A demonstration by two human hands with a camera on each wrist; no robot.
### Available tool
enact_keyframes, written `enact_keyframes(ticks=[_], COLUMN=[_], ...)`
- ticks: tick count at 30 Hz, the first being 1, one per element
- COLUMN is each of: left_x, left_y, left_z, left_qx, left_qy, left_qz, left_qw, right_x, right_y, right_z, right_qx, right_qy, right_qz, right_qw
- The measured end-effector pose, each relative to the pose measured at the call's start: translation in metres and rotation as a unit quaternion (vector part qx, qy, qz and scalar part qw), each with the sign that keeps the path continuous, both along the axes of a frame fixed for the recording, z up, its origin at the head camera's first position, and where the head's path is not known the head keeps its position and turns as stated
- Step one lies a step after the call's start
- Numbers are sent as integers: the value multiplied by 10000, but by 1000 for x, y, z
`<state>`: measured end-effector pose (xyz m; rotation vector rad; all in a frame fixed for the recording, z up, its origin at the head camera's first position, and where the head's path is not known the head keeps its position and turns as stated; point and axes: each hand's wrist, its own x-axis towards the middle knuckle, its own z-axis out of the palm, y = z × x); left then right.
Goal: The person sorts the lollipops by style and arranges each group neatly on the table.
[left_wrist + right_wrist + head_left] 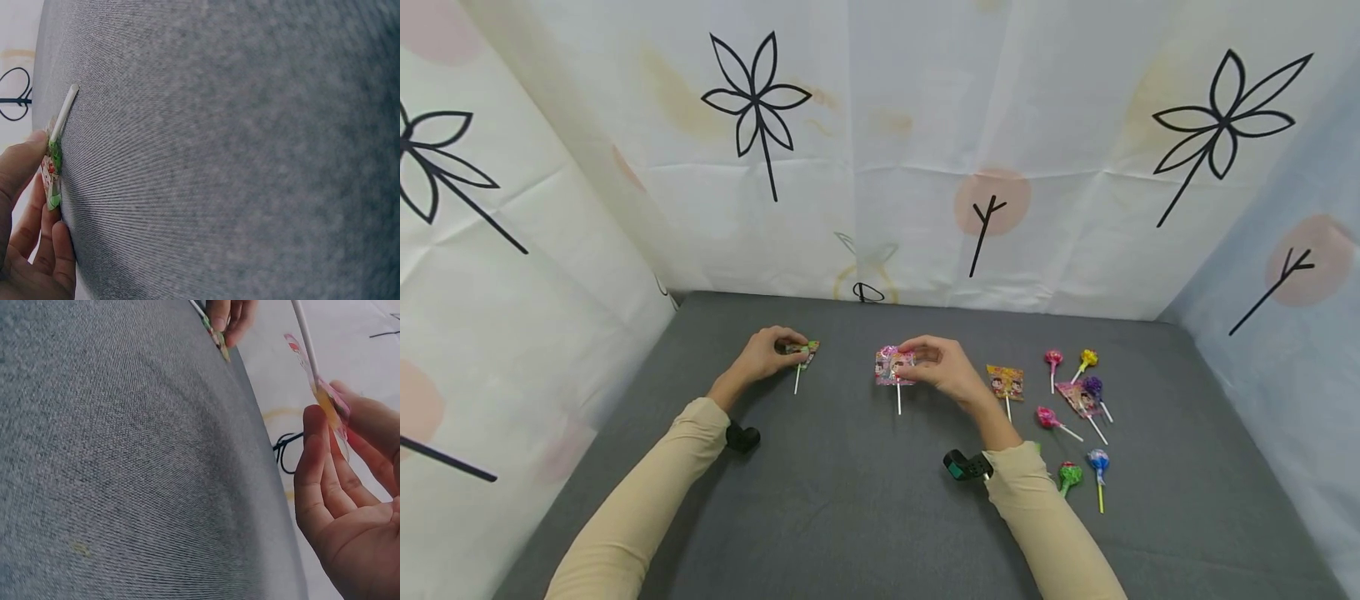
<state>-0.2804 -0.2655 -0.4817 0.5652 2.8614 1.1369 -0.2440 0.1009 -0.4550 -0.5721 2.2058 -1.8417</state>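
Toward the back left of the table, my left hand (765, 354) pinches a lollipop in a green wrapper (808, 354) between thumb and fingers. Its white stick (64, 112) points away from the fingers in the left wrist view, close to the cloth. My right hand (946, 367), near the middle, pinches a lollipop in a flat pink wrapper (886, 365) at the wrapper's right side. In the right wrist view this pink-wrapped lollipop (325, 403) is held above the cloth, thumb on one side and fingertips on the other.
Right of my right hand lies a lollipop in an orange wrapper (1005, 382). Farther right are several more: a yellow one (1088, 357), a flat pink-wrapped one (1077, 398), a blue one (1098, 460) and a green one (1070, 475). A patterned white curtain (880, 208) borders the grey table (850, 500).
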Motion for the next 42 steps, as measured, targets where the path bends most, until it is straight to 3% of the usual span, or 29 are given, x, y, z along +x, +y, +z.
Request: enact_keyframes(ticks=[13,23,36,42], left_x=[1,-1,-1,-1], left_y=[1,0,1,1], left_z=[0,-3,0,-1], left_qx=[32,10,23,10], left_qy=[77,139,8,-19], left_qz=[37,59,18,31], left_qw=[10000,9999,10000,10000], right_x=[-7,-21,-38,-46], right_y=[-1,-9,-42,-66], right_z=[-9,-15,-18,-17], right_qx=[340,140,-58,273], right_qy=[139,115,271,525], right_qz=[46,172,60,-146], right_qw=[9993,9997,9996,9981])
